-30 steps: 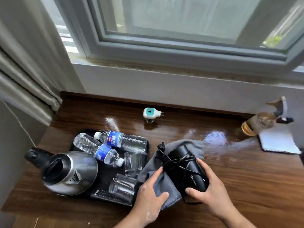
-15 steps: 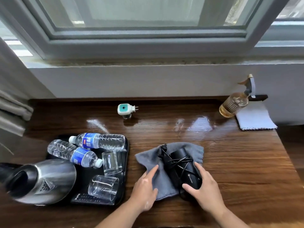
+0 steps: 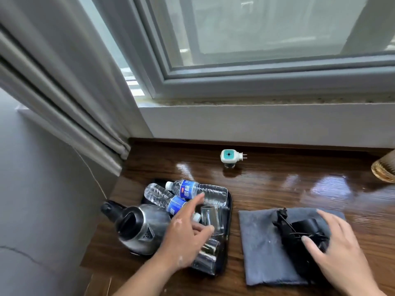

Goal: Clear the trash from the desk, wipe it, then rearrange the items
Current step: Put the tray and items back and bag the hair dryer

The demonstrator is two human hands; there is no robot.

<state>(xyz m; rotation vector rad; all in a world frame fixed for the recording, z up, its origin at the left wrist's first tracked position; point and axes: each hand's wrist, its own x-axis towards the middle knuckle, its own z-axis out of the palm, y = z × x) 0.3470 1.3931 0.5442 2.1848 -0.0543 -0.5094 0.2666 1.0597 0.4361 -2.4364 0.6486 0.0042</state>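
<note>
On the wooden desk [image 3: 277,184] a grey cloth [image 3: 260,242] lies flat, with a black hair dryer [image 3: 299,231] and its wound cord on top. My right hand [image 3: 337,248] rests on the dryer with fingers spread over it. My left hand [image 3: 186,233] hovers over the black tray [image 3: 229,201], fingers stretched toward two lying water bottles [image 3: 205,192] [image 3: 162,198], its thumb near an upright glass [image 3: 213,218]. A second glass [image 3: 205,257] lies on its side, partly hidden under that hand.
A steel kettle [image 3: 139,229] lies tipped at the tray's left end. A white and teal plug-in device [image 3: 229,155] stands near the back wall. An amber spray bottle [image 3: 384,169] shows at the right edge. A curtain [image 3: 64,92] hangs at the left.
My left hand has left the grey cloth and moved left over the tray. My right hand stays on the hair dryer. The view has swung to the left.
</note>
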